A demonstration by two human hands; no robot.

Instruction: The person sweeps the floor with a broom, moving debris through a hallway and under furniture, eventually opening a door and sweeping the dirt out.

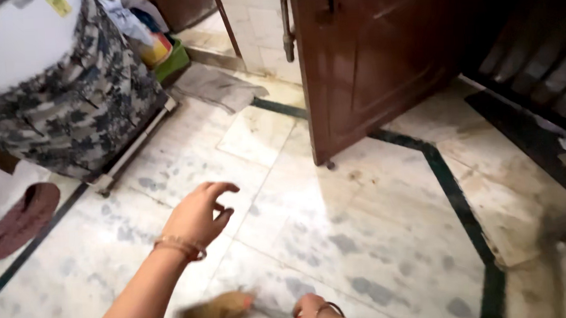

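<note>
Pale marble floor (379,238) filling the frame, brown wooden door (369,62) standing upper right, camouflage-covered appliance (64,107) upper left, left hand (198,216) hovering half-open, gripping nothing, right hand (309,311) at the bottom edge gripping a blurred broom (220,311).

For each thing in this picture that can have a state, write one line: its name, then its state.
left hand: empty, raised, fingers curled loosely
right hand: closed around the broom handle
broom: held low over the floor, blurred
wooden door: swung open
grey cloth: lying crumpled on the floor
camouflage cover: draped over a white appliance
</note>
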